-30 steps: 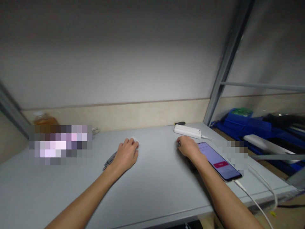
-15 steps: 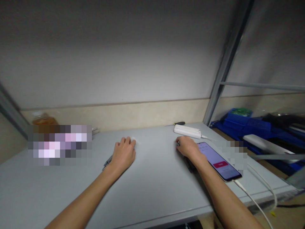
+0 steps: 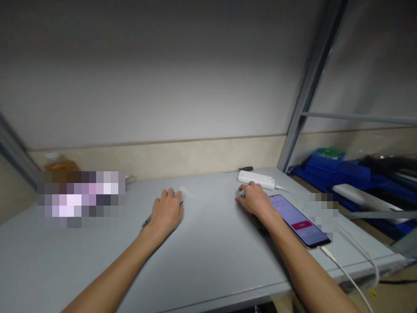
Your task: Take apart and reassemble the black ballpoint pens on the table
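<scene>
My left hand [image 3: 167,211] rests palm down on the grey table, its fingers extended forward. Slim dark objects [image 3: 146,221] lie under it, showing beside the wrist and past the fingertips; their kind is hidden. To the right, my right hand [image 3: 254,199] is bent at the knuckles, thumb and forefinger apart. A small dark bit shows between those fingers, too small to name. Under the right wrist lies a black object [image 3: 259,226], mostly covered. A phone [image 3: 296,219] with a lit screen and a red button lies just beside the right forearm, a white cable plugged in.
Behind the right hand lie a white power-bank-like block [image 3: 256,179] with a cable and a screwdriver [image 3: 246,168]. A bottle of amber liquid [image 3: 60,164] stands at the left, next to a blurred-out patch. Metal posts [image 3: 312,87] frame the table; blue items [image 3: 339,169] lie beyond the right one.
My right thumb and forefinger have moved apart, and that hand has shifted slightly up. My left hand has slid slightly left, uncovering a dark tip beside its fingers.
</scene>
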### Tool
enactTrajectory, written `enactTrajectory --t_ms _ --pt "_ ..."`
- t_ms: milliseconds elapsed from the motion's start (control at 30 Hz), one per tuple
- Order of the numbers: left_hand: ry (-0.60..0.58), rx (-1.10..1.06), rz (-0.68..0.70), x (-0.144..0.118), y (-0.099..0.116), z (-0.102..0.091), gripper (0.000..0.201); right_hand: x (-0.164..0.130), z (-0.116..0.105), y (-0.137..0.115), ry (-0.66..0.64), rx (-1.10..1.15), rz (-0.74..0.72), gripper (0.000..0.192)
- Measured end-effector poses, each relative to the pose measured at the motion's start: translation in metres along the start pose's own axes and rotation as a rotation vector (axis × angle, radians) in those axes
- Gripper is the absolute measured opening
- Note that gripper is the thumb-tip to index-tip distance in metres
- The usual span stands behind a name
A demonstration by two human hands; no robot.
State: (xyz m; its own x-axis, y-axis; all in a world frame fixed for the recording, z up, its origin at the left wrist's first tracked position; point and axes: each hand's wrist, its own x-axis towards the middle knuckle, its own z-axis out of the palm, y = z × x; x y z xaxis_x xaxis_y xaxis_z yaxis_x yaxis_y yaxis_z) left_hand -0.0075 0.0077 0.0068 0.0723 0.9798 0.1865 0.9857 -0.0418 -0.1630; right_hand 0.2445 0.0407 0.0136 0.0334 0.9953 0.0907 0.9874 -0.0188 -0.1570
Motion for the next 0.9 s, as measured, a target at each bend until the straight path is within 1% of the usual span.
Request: enactTrajectory --t_ms 333,500,567,667,800,900 --pt "0.029 -0.016 0.094 0.000 -0.001 0.004 0.027 -0.001 -0.002 -0.004 0.055 0.053 -0.127 0.032" --pt "0.027 -0.053 0.166 0.001 0.003 0.004 0.027 -0.001 0.002 -0.007 0.069 0.154 -0.234 0.029" --pt "0.041 -0.127 0.230 0.000 0.005 0.006 0.026 -0.001 0.005 -0.009 0.060 0.215 -0.302 0.027" --pt "0.075 -0.319 0.361 -0.002 0.010 0.010 0.026 -0.004 0.008 -0.012 0.055 0.278 -0.412 0.025" --pt "0.127 -0.534 0.497 -0.007 0.020 0.012 0.024 -0.011 0.007 -0.021 0.036 0.349 -0.548 0.022" --pt "0.169 -0.625 0.575 -0.010 0.027 0.010 0.022 -0.016 0.005 -0.028 -0.075 0.427 -0.578 0.028"
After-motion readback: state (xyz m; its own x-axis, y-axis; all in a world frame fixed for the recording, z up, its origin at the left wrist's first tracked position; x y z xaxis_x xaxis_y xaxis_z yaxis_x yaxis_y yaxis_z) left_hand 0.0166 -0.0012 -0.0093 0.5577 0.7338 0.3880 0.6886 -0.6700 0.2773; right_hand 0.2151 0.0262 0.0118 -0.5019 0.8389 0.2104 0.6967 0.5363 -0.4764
